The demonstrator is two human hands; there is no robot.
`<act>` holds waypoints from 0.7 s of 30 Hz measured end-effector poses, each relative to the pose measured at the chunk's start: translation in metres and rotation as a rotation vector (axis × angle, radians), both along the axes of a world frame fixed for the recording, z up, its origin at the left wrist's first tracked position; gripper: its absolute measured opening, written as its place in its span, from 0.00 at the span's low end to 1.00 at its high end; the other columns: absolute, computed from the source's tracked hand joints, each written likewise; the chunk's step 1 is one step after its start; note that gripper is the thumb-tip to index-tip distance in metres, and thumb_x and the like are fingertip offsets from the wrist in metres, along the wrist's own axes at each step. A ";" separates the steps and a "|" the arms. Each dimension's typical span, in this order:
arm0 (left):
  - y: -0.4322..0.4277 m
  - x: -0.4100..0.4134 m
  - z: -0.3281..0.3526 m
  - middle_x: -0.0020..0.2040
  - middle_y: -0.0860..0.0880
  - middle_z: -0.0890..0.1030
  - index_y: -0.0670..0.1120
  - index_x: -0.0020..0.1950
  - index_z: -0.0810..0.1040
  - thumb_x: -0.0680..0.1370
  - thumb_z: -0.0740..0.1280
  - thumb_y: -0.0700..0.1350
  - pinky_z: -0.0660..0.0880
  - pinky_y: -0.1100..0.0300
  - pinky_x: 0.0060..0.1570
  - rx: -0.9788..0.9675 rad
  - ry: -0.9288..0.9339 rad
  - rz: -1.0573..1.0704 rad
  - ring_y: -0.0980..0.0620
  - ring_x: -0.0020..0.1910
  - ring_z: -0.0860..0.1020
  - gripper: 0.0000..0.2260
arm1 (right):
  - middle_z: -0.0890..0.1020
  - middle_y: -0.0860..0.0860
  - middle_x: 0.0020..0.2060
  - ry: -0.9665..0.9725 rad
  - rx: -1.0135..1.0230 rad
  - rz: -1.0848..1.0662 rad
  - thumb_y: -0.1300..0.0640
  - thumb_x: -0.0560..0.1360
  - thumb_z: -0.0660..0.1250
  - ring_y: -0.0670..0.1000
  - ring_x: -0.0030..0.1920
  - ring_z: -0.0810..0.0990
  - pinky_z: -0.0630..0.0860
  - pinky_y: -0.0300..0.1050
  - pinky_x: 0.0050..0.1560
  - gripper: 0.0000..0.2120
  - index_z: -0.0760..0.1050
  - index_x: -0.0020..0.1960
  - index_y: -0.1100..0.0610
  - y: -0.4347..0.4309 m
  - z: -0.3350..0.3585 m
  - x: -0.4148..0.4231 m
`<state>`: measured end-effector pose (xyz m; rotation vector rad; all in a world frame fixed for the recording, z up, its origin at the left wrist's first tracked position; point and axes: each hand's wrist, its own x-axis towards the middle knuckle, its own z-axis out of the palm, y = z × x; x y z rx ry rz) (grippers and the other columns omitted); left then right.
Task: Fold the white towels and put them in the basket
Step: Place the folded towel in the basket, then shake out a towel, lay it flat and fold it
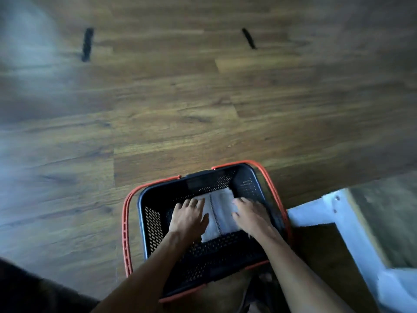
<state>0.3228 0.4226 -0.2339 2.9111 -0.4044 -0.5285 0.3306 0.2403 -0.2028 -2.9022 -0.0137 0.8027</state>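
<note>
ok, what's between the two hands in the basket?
Head view: only the folded white towel, its stitched seam running between left hand and right hand; both rest on it.

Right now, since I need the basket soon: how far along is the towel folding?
Done: a folded white towel lies inside the black basket. In hand: the left hand and right hand rest on it. Left: no other towel in view; cannot tell.

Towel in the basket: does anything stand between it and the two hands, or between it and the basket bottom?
Nothing visible does. The left hand and right hand both lie directly on the towel, which is already inside the basket. What is under the towel is hidden.
</note>
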 end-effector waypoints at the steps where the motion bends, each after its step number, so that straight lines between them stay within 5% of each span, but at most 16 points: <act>1: 0.001 0.000 0.020 0.66 0.50 0.73 0.49 0.70 0.66 0.79 0.56 0.56 0.68 0.53 0.60 -0.009 -0.036 -0.017 0.49 0.65 0.71 0.22 | 0.74 0.50 0.63 -0.039 0.001 0.003 0.52 0.79 0.59 0.53 0.63 0.72 0.65 0.46 0.63 0.17 0.69 0.66 0.53 -0.001 0.025 -0.006; 9: -0.015 -0.017 0.178 0.58 0.48 0.77 0.47 0.62 0.72 0.78 0.57 0.55 0.72 0.52 0.54 -0.108 -0.333 -0.163 0.46 0.60 0.75 0.17 | 0.77 0.53 0.58 -0.349 0.099 -0.172 0.53 0.77 0.63 0.54 0.60 0.74 0.65 0.42 0.48 0.14 0.74 0.60 0.57 -0.019 0.176 -0.070; 12: -0.033 -0.034 0.222 0.57 0.48 0.78 0.47 0.59 0.73 0.77 0.56 0.53 0.72 0.53 0.52 -0.129 -0.398 -0.235 0.46 0.58 0.76 0.15 | 0.77 0.51 0.60 -0.425 0.057 -0.238 0.51 0.76 0.64 0.53 0.60 0.75 0.68 0.41 0.52 0.16 0.74 0.62 0.54 -0.030 0.213 -0.096; 15: -0.054 -0.053 0.254 0.59 0.48 0.78 0.48 0.61 0.74 0.77 0.58 0.53 0.72 0.53 0.54 -0.154 -0.444 -0.314 0.46 0.58 0.76 0.16 | 0.76 0.51 0.62 -0.465 0.064 -0.277 0.51 0.76 0.65 0.53 0.61 0.75 0.70 0.42 0.57 0.17 0.73 0.63 0.55 -0.047 0.241 -0.123; 21: -0.106 -0.091 0.291 0.61 0.48 0.77 0.48 0.65 0.71 0.78 0.58 0.56 0.72 0.52 0.54 -0.167 -0.485 -0.496 0.46 0.59 0.76 0.19 | 0.81 0.48 0.53 -0.548 -0.141 -0.361 0.44 0.74 0.62 0.55 0.53 0.80 0.72 0.44 0.46 0.14 0.74 0.57 0.47 -0.092 0.278 -0.187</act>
